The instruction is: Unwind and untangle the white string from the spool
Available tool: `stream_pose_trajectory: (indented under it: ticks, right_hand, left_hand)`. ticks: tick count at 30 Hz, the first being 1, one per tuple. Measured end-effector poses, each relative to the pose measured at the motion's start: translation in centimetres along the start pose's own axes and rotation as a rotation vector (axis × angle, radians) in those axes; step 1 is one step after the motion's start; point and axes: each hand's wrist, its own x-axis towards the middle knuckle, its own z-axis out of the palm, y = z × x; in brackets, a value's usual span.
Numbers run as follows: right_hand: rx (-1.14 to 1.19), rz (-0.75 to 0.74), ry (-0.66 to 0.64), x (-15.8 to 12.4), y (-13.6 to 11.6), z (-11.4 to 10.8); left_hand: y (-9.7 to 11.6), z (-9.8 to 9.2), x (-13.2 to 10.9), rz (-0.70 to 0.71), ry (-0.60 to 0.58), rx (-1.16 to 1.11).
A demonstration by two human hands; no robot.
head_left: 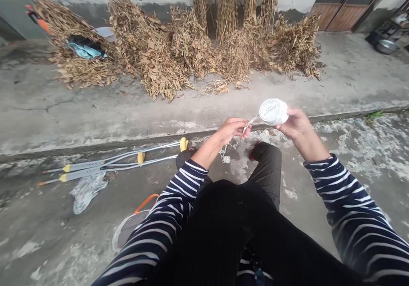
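Two grips on my remote feed: left hand (234, 128) pinching a pale strip (252, 122), right hand (295, 125) half-curled around a printed white round object (271, 111)

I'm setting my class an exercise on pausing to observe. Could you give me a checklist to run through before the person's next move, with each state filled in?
1. Right hand has hold of the white round item: ok, gripped at its side.
2. Left hand has hold of the pale strip: ok, pinched in the fingers.
3. Strip is fastened to the round item: cannot tell; it reaches the rim, but the join is too small to see.
4. Ground between the legs is free of loose things: not ok; a small white coil lies there.
5. Crutches are apart from both hands: ok, lying on the ground to the left.
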Motion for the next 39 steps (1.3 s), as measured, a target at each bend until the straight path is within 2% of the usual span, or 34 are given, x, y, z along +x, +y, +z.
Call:
stream_pose_trajectory:
  ticks: [3,7,10,14,17,22,24,28,33,39]
  right_hand:
    - [-0.086,-0.019,-0.027,-0.7,0.7,-0.9]
    - [-0.055,-0.066,-0.018,-1.5,1.2,-0.8]
    - [-0.026,-0.086,-0.046,-1.9,0.9,0.0]
    - [-0.046,-0.165,0.033,-1.7,0.2,0.7]
    - [-0.109,-0.185,0.091,-1.4,0.0,0.7]
    - [-0.104,-0.217,0.117,-1.2,0.4,1.0]
    - [-0.037,-0.225,0.125,-1.2,0.5,1.3]
    - [0.027,-0.193,0.166,-1.1,0.7,1.5]
    - [-0.077,-0.178,0.217,-1.0,0.8,1.6]
    - [-0.044,-0.167,0.159,-1.3,0.6,2.9]
  left_hand:
    - [1.4,-0.3,-0.3,-0.082,-0.061,0.189]
    - [2.8,0.3,0.1,-0.070,-0.141,0.383]
    - [3.4,1.6,0.1,-0.064,-0.232,0.422]
    - [2.7,3.3,-0.7,0.002,-0.320,0.341]
    - [1.3,4.0,-1.4,0.075,-0.259,0.207]
    - [-0.8,4.8,-2.0,0.182,0.034,0.059]
    - [-1.2,5.1,-2.1,0.219,0.093,0.045]
    - [-1.6,5.2,-2.3,0.222,0.113,-0.009]
    - [-2.2,4.9,-2.1,0.170,0.094,-0.085]
    - [-1.9,4.7,-1.8,0.037,0.167,-0.104]
